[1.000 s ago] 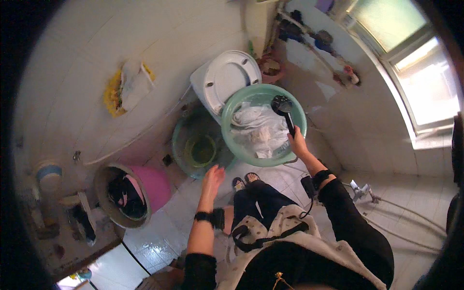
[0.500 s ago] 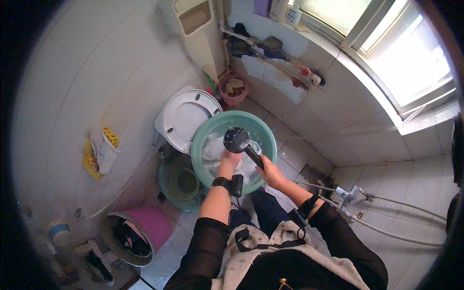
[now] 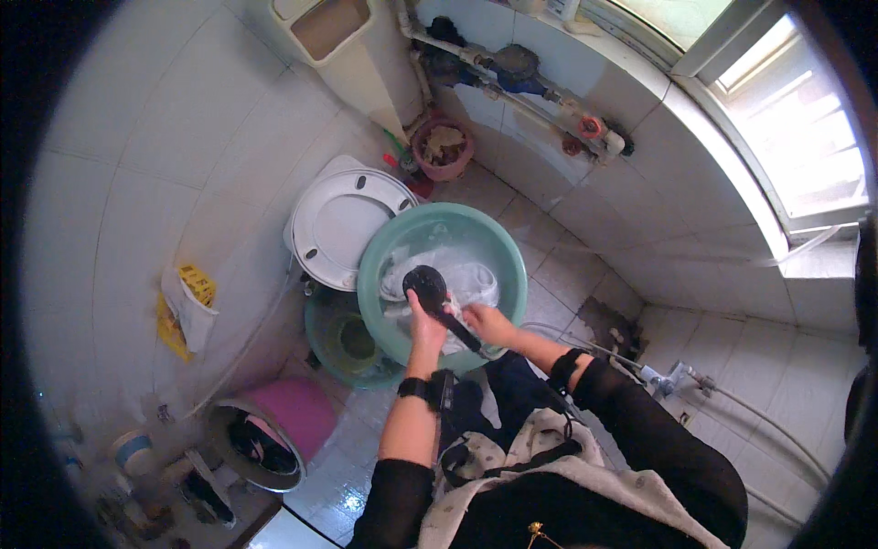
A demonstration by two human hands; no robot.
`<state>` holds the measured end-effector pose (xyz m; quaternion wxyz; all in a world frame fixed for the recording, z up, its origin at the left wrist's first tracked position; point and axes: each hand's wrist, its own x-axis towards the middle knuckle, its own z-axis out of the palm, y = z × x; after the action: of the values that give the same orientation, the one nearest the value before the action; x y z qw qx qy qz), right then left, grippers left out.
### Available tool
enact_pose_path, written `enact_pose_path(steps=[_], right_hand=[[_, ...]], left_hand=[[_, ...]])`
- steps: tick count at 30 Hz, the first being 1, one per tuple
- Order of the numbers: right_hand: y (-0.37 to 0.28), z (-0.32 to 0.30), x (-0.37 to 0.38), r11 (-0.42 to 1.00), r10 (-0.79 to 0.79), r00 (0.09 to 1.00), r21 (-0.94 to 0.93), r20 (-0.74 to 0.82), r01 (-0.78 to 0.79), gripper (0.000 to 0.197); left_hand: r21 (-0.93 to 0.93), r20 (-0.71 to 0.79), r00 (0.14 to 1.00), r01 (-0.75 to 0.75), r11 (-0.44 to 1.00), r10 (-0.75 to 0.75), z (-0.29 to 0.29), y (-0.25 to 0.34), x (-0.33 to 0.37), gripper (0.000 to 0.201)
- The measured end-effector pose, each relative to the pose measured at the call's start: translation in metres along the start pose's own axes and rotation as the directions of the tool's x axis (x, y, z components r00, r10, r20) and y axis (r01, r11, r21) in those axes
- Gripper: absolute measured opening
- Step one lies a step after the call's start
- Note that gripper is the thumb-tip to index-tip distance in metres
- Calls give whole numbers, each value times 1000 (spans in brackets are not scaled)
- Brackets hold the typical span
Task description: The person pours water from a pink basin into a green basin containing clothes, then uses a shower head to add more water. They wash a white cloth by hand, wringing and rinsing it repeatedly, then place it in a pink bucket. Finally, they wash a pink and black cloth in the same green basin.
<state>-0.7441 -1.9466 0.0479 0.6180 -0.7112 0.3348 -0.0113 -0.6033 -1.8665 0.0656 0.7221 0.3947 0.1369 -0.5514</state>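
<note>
A black shower head is gripped in my left hand over a light green basin. Its dark handle slants down toward the basin's near right rim. Wet white cloth lies in the basin in shallow water. My right hand is closed, low over the basin's right side, with its fingers curled on an edge of the cloth; the fingertips are partly hidden. I cannot make out any spray from the shower head.
A closed white toilet lid is left of the basin, partly behind it. A dark green tub sits lower left, near a tipped pink bucket holding dark cloth. A pink waste bin stands behind. Hoses run from a wall tap at right.
The shower head has passed from my right hand to my left and moved slightly toward me. My right hand has shifted off its handle to the cloth. The whole view has shifted a little.
</note>
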Motion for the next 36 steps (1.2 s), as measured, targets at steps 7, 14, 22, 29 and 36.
enact_pose_path(steps=[7, 14, 22, 29, 36], right_hand=[[-1, 28, 111, 464, 179, 944, 822, 277, -330, 23], [41, -56, 5, 985, 75, 990, -147, -119, -92, 31], [117, -188, -312, 488, -168, 5, -87, -986, -869, 53], [147, -186, -313, 436, 238, 173, -54, -956, -898, 53], [-42, -47, -188, 981, 15, 919, -174, -393, -90, 61]], left_hand=[[-16, -149, 989, -5, 1000, 3, 0, -10, -24, 55], [21, -218, 969, 120, 992, -113, -19, 15, -17, 63], [108, -239, 971, 61, 992, -33, -30, 19, -11, 66], [84, -137, 983, 132, 988, -120, -9, 26, -23, 68], [6, -46, 986, 158, 987, -157, 37, 23, -61, 59]])
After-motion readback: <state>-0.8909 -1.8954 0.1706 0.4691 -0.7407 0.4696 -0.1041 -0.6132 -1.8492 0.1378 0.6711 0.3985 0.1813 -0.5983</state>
